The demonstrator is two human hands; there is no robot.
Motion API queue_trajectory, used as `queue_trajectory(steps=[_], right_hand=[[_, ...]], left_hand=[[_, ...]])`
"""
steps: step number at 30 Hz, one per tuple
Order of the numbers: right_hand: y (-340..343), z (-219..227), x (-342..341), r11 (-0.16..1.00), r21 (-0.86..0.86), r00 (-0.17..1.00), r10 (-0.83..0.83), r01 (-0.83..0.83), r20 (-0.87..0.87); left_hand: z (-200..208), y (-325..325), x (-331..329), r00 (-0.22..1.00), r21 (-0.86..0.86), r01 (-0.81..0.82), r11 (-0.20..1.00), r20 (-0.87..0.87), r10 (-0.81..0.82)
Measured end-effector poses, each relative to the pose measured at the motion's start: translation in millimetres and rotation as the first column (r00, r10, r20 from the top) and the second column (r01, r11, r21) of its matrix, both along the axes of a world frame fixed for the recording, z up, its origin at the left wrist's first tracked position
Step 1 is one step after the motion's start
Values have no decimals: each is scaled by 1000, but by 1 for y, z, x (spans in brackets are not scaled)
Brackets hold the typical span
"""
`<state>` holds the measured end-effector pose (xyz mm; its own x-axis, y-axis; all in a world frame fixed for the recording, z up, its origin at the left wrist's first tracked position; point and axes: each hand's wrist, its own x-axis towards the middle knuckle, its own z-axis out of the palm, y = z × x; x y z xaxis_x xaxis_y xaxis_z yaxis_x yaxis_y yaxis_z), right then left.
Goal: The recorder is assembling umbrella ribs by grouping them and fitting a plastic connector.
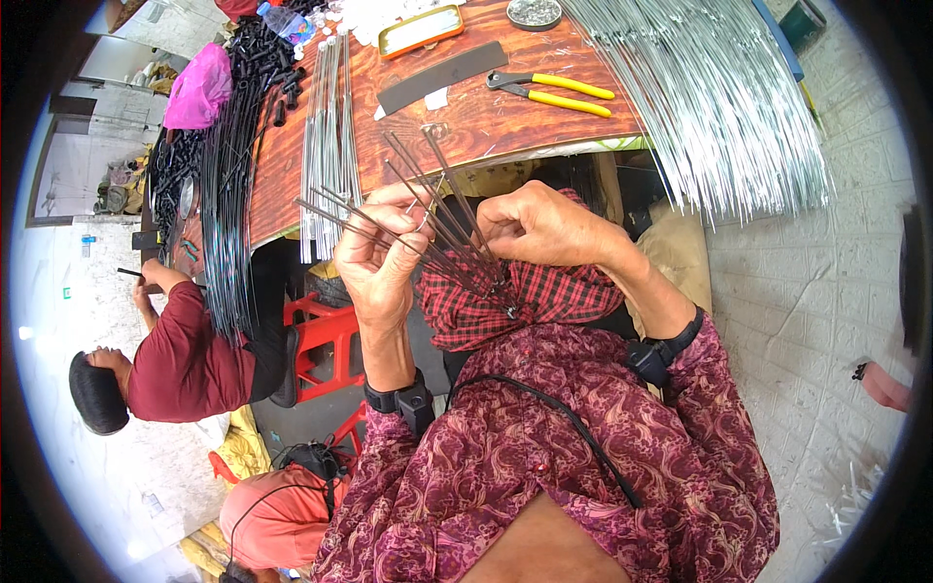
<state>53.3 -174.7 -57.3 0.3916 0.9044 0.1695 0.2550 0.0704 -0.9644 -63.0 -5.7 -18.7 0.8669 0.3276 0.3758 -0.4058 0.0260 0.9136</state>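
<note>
My left hand (387, 257) is closed around a fan of thin dark metal rods (449, 235), which look like umbrella ribs. They draw together in a cluster at my lap and spread toward the table. A small silvery piece (422, 216) shows by the left fingertips. Just right of the rods, my right hand (544, 225) is closed with its fingers curled in; its fingertips are hidden, so what they pinch cannot be made out. A red and black checked cloth (573, 306) lies over my lap beneath the rods.
On the wooden table (437, 73) lie yellow-handled pincers (554, 92), a grey flat bar (442, 76) and an orange-rimmed tray (421, 31). Silvery rods (714, 107) overhang its right side; more rods (330, 146) and black ones (228, 194) lie left. A co-worker (190, 355) sits left beside a red stool (326, 345).
</note>
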Motion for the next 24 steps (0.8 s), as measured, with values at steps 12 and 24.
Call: queue_trajectory(steps=[12, 24], right_hand=[[6, -4, -28, 945, 128, 891, -326, 301, 315], [3, 4, -43, 916, 54, 825, -384, 398, 414]], left_hand=[[-2, -2, -1, 1000, -8, 7, 1000, 13, -7], [-3, -2, -2, 1000, -11, -23, 1000, -7, 23]])
